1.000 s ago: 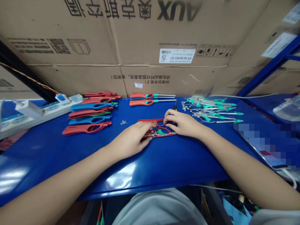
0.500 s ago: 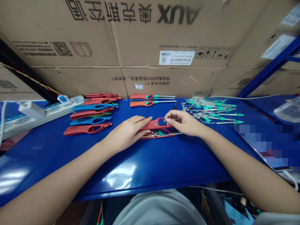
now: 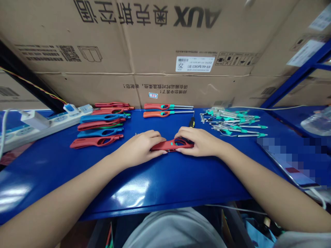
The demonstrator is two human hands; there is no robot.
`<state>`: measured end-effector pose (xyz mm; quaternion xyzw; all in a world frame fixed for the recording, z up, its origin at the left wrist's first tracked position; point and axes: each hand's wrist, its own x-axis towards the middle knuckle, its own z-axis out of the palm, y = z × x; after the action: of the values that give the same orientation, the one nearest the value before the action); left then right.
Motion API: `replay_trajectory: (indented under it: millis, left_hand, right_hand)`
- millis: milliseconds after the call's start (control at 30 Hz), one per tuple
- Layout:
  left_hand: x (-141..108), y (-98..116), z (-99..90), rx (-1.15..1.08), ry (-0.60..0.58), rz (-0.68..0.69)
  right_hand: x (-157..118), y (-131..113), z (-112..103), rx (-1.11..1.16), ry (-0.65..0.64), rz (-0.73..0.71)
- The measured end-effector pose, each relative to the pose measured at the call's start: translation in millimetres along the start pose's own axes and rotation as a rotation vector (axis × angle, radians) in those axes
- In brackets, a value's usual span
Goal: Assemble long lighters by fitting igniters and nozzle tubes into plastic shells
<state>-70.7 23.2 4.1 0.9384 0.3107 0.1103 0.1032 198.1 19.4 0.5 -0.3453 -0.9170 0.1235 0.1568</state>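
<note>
A red long-reach lighter casing [image 3: 169, 145] lies in front of me on the blue table, one half over the other. A small green piece shows on its face, and the trigger loop faces right. My left hand [image 3: 139, 148] is closed on its left end, thumb along the near edge and fingers over the far edge. My right hand [image 3: 203, 142] grips the right end around the loop. The inside parts are hidden under the top half. Just beyond my right hand lies a tool with a black and yellow handle [image 3: 191, 122], partly hidden.
Red and blue lighter casings [image 3: 97, 141] lie stacked at left, beside a white power strip [image 3: 60, 119]. Two assembled lighters [image 3: 156, 114] sit at the back. Metal lighter tubes with green parts [image 3: 238, 120] are piled at right. A cardboard box [image 3: 144, 62] stands behind; a phone lies at right.
The red top half has come down onto the lower half, covering the tube and wires that showed before. My right hand has gone from a fingertip pinch to a grip around the right end.
</note>
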Motion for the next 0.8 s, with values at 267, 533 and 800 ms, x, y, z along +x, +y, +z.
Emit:
replay_trajectory:
  millis: [267, 533, 800]
  left_hand:
    - [-0.5, 0.7, 1.3, 0.109, -0.015, 0.035]
    - [-1.4, 3.0, 0.4, 0.179, -0.02, 0.017]
    - [-2.2, 4.6, 1.2, 0.182, -0.013, -0.013]
  right_hand:
    - [-0.5, 5.4, 4.2, 0.006, -0.018, -0.024]
    - [0.3, 5.1, 4.6, 0.013, -0.042, -0.024]
    - [-1.4, 6.4, 4.1, 0.057, -0.055, 0.009]
